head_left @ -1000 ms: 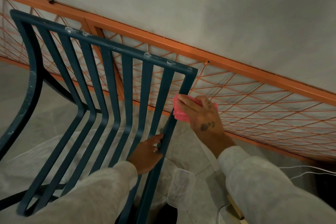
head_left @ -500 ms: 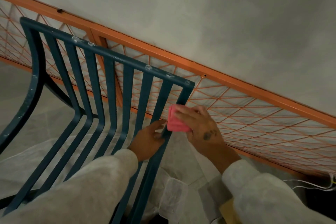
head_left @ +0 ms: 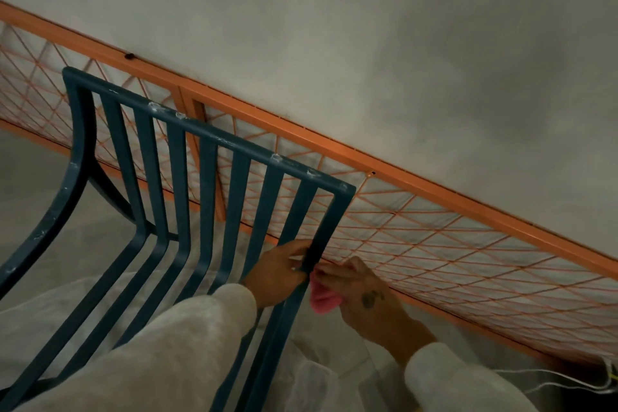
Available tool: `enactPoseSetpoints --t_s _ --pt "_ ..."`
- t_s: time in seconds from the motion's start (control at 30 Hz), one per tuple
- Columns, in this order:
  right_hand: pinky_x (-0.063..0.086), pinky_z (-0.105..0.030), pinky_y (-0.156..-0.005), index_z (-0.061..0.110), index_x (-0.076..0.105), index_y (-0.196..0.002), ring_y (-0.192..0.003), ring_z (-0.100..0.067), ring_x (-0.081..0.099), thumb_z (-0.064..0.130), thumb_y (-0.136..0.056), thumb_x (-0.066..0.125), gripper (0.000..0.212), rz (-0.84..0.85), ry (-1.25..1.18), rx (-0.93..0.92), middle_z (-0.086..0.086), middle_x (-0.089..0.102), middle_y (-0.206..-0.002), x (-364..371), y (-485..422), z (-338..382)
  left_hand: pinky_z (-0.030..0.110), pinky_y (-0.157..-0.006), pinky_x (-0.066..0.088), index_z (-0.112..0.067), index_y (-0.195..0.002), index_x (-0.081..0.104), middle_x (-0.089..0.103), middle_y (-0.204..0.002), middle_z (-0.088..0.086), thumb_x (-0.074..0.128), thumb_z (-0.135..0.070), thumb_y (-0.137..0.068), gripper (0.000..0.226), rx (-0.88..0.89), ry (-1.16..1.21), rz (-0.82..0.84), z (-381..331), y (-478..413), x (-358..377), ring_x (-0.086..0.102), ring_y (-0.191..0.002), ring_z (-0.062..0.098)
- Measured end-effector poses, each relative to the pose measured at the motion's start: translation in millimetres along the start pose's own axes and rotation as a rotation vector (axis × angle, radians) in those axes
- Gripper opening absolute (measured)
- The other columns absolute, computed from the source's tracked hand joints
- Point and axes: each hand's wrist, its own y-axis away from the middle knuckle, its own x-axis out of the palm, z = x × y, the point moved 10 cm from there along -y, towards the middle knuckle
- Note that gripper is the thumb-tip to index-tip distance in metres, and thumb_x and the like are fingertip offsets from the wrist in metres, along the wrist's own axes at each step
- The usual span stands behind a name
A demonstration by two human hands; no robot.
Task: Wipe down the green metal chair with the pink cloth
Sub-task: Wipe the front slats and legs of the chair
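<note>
1. Behind the green metal chair (head_left: 207,136) we note an orange mesh panel (head_left: 434,246) leaning along a grey wall (head_left: 334,43). Its wires show through the chair's back slats.
2. Under and around the chair lies a pale, thin sheet (head_left: 83,304) over the floor.
3. White cords (head_left: 568,382) trail on the floor beyond the chair, past the right sleeve (head_left: 468,381).
4. White specks (head_left: 154,107) sit along the chair's top rail and on its curved far side bar.
5. The left sleeve (head_left: 167,344) crosses the chair's seat slats and hides part of them.
6. The left hand (head_left: 277,273) grips the chair's outer upright below the top corner. Its thumb and fingers (head_left: 296,274) are closed around that bar.
7. The right hand (head_left: 364,298) is on the outer side of the same upright, just beside the left hand. Its fingers (head_left: 337,269) are curled around the pink cloth (head_left: 321,298).
8. The pink cloth is bunched in the right hand and lies against the upright's outer edge, slightly lower than the left hand's grip. We cannot tell how much of the cloth touches the bar.
</note>
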Motion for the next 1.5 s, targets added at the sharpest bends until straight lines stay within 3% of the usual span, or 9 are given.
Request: enactPoseSetpoints --t_s 0.07,0.2,0.3,0.47,0.6,0.8,0.9,1.3,1.5 --pt "0.053 -0.034 -0.081 0.018 0.058 -0.132 -0.104 -0.011 0.048 0.004 -0.084 0.059 0.050 -0.287 -0.048 0.019 0.004 0.062 -0.131 -45.9 -0.4 -5.7 -0.001 -0.076 0.043 -0.037 -0.127 0.049 0.054 -0.117 -0.027 0.061 -0.004 -0.089 0.052 0.002 -0.005 -0.009 -5.0 -1.2 -1.2 0.054 -0.103 -0.008" --pt "0.039 -0.015 -0.091 0.014 0.057 -0.133 -0.110 -0.016 0.047 0.010 -0.086 0.035 0.052 -0.704 0.016 0.093 0.003 0.054 -0.137 -134.0 -7.3 -3.7 0.007 -0.082 0.044 -0.026 -0.136 0.046 0.052 -0.121 -0.015 0.060 -0.004 -0.089 0.054 -0.014 0.036 -0.036 -12.5 -4.4 -4.7 0.051 -0.113 0.006" --pt "0.045 -0.034 -0.093 0.017 0.051 -0.130 -0.111 -0.023 0.052 0.007 -0.087 0.042 0.045 -0.489 0.499 -0.057 -0.002 0.051 -0.135 -110.0 -33.7 18.8 0.022 -0.093 0.041 -0.029 -0.137 0.044 0.048 -0.124 -0.016 0.060 -0.005 -0.089 0.056 -0.033 0.004 -0.030 -12.8 -3.0 -2.7 0.047 -0.117 0.007" --pt "0.057 -0.054 -0.072 0.027 0.052 -0.136 -0.099 -0.033 0.063 0.012 -0.053 0.089 0.092 -0.068 0.417 0.170 0.000 0.062 -0.130 -18.1 -27.1 -8.9 0.020 -0.097 0.040 -0.026 -0.137 0.045 0.053 -0.131 -0.011 0.060 -0.010 -0.090 0.052 -0.050 -0.052 -0.012 -4.5 -1.3 -3.3 0.049 -0.114 0.004" --pt "0.057 -0.036 -0.073 0.025 0.075 -0.107 -0.086 -0.020 0.069 0.016 -0.059 0.086 0.051 -0.188 0.306 0.017 0.007 0.072 -0.111 -26.8 -23.4 11.4 0.035 -0.108 0.041 -0.022 -0.144 0.036 0.047 -0.144 0.001 0.060 -0.009 -0.090 0.061 -0.105 -0.096 -0.018 10.6 1.8 -13.6 0.047 -0.129 0.018" --pt "0.042 -0.024 -0.039 0.022 0.069 -0.096 -0.037 -0.010 0.047 0.024 -0.099 0.052 0.017 -0.685 -0.827 0.847 0.000 0.064 -0.063 -83.6 21.4 -76.2 0.027 -0.105 0.039 -0.021 -0.144 0.037 0.047 -0.140 -0.007 0.051 0.001 -0.093 0.058 0.005 -0.039 -0.045 -26.8 -6.4 -17.0 0.045 -0.130 0.014" --pt "0.042 -0.021 -0.037 0.019 0.068 -0.102 -0.037 -0.007 0.049 0.019 -0.096 0.057 0.013 -0.713 -0.998 0.862 -0.004 0.056 -0.061 -84.3 8.8 -76.9 0.022 -0.098 0.041 -0.025 -0.142 0.040 0.049 -0.131 -0.013 0.051 0.000 -0.093 0.056 0.057 0.016 -0.049 -51.7 -14.0 -12.7 0.046 -0.121 0.006" --pt "0.052 -0.032 -0.069 0.022 0.068 -0.100 -0.076 -0.021 0.064 0.005 -0.092 0.055 0.023 -0.508 -1.226 0.931 -0.007 0.069 -0.082 -26.5 -1.9 -45.1 0.030 -0.107 0.042 -0.035 -0.138 0.045 0.053 -0.137 -0.011 0.053 -0.003 -0.091 0.057 0.055 -0.016 -0.058 -47.2 -16.3 -9.0 0.047 -0.128 0.007" --pt "0.052 -0.022 -0.054 0.035 0.061 -0.117 -0.058 -0.010 0.057 0.011 -0.100 0.048 0.033 -0.610 -0.941 0.675 0.003 0.063 -0.074 -108.8 -28.2 -44.5 -0.001 -0.071 0.043 -0.024 -0.138 0.046 0.055 -0.118 -0.015 0.050 0.001 -0.092 0.052 0.017 -0.008 -0.063 -44.8 -17.0 -10.5 0.053 -0.113 0.005"
